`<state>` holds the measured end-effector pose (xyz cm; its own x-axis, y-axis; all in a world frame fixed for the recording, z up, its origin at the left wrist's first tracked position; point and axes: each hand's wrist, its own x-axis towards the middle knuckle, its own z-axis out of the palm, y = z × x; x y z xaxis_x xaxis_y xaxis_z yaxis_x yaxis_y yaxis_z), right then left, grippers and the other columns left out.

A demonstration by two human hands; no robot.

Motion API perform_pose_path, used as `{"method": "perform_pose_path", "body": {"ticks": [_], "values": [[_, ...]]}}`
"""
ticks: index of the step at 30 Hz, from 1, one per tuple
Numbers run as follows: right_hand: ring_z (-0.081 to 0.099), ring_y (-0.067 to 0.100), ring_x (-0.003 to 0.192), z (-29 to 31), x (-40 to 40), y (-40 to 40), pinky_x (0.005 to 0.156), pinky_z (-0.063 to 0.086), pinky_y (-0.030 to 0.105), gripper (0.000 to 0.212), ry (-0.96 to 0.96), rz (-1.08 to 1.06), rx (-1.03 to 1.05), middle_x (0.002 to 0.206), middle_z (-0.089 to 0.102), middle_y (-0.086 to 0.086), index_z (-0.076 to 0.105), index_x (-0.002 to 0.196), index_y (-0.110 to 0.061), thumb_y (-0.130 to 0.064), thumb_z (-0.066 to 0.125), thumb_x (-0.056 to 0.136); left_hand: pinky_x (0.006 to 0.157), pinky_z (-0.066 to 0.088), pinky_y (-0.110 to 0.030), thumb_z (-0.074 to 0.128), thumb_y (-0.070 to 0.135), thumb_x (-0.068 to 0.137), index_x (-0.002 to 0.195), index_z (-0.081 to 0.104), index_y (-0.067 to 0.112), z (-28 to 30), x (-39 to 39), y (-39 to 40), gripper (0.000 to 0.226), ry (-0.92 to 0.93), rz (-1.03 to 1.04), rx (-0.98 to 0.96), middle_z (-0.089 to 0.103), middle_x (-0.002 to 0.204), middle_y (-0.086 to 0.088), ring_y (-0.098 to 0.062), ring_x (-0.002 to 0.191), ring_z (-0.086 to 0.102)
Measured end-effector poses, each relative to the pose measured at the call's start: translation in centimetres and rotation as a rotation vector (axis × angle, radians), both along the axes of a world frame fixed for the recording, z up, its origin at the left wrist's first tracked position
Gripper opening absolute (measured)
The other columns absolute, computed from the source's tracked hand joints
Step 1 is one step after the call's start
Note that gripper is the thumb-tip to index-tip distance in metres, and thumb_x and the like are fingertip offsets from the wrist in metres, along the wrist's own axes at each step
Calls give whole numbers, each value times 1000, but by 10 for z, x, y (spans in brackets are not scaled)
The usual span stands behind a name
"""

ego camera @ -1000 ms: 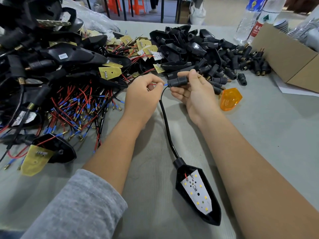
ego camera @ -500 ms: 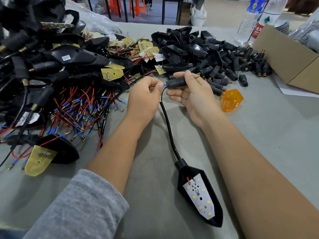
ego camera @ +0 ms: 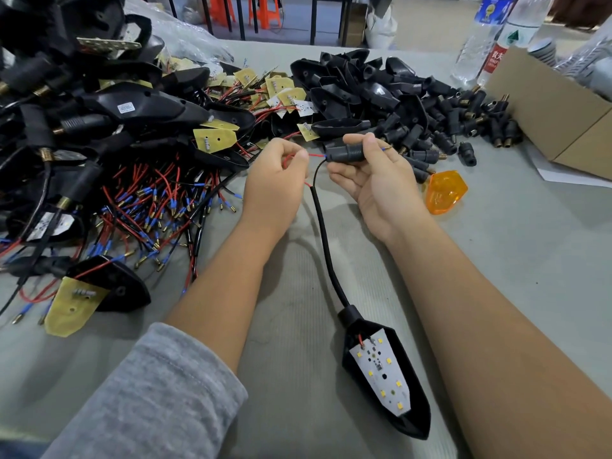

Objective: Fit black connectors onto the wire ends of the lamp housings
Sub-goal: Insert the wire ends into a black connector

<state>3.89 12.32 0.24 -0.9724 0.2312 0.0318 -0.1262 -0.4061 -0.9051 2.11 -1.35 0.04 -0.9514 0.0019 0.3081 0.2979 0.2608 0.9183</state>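
At the centre of the frame the left hand (ego camera: pixel 273 187) pinches a thin red wire (ego camera: pixel 316 155) between thumb and curled fingers. Just to its right, the right hand (ego camera: pixel 374 180) grips a black connector (ego camera: pixel 344 154) lying crosswise between thumb and fingertips. The red wire enters the connector's left end, and a blue-sleeved brass tip (ego camera: pixel 385 148) pokes out past the thumb on the right.

From between the hands a black sheathed cable (ego camera: pixel 326 243) curves down the frame to a black lamp housing (ego camera: pixel 414 412) lying open side up at lower centre, with a white LED board (ego camera: pixel 381 372) seated in it.

Everything rests on a grey-green table covering (ego camera: pixel 513 260). The left half of the frame holds a heap of housings with yellow boards and red wires (ego camera: pixel 149 200) ending in blue-sleeved terminals. At upper centre lies a pile of empty black housings (ego camera: pixel 357 84), with loose black connectors (ego camera: pixel 463 124) to its right. An orange lens (ego camera: pixel 445 192) sits just right of the right hand. At upper right stand a cardboard box (ego camera: pixel 563 117) and two plastic bottles (ego camera: pixel 486 38). A grey sleeve (ego camera: pixel 149 402) covers the left forearm at lower left.
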Motion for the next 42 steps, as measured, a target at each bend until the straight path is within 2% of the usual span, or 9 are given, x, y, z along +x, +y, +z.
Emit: {"method": "perform_pose_path", "body": {"ticks": [6,10,12,14,16,21,29,35,42], "values": [[70,20,74,-1,0,1,76,59,30,24,2,-15,-56,95,69,15,62,105,-8,-25,46,104,61,37,-12,58,15,92,80,60,13,-3,-3,-5,12,110,97,-68,53,69,12,2,63,47],[71,21,78,0,1,2,78,59,31,24,0,11,-53,96,70,15,62,107,-6,-25,48,103,60,37,-10,61,14,91,77,62,13,-1,-2,-7,15,116,93,-47,53,65,13,4,59,48],[71,22,80,0,1,3,78,59,32,26,-8,17,-69,97,71,16,62,109,-5,-26,49,103,61,41,-16,60,13,92,78,63,9,0,-2,-7,15,90,61,-17,53,64,8,1,60,47],[71,22,80,1,2,4,77,59,31,26,-13,17,-89,98,71,17,62,107,-4,-26,48,103,70,48,-34,59,11,92,81,64,4,0,-1,-7,14,59,17,9,57,70,-3,-10,67,52],[71,21,78,1,3,3,76,59,30,25,-14,16,-94,93,71,15,62,103,-5,-25,47,103,76,51,-43,58,8,92,82,63,2,0,0,-6,13,48,-16,13,59,73,-8,-17,71,54],[69,18,67,1,4,-6,77,60,32,20,-21,-19,70,84,70,13,62,96,-8,-21,49,102,74,52,-43,54,5,95,90,61,4,-1,6,0,10,25,-113,-57,60,68,-1,-14,67,55],[71,20,71,2,3,-3,74,60,31,21,-24,-55,-58,83,73,11,61,97,-7,-23,49,103,79,52,-47,53,20,96,87,58,11,2,5,-1,13,14,16,-25,64,79,-7,-21,75,59],[71,20,75,2,3,-2,73,58,28,32,-18,-5,-45,91,72,15,59,114,4,-25,52,101,78,52,-40,59,19,95,88,63,12,-1,0,-2,10,52,16,-80,64,78,0,-17,76,60],[70,16,69,1,3,0,70,58,27,25,-12,30,-44,86,72,13,62,102,-2,-24,52,101,67,45,-20,59,14,94,83,66,15,0,5,0,13,156,-80,-85,61,70,12,-3,65,55]]}}
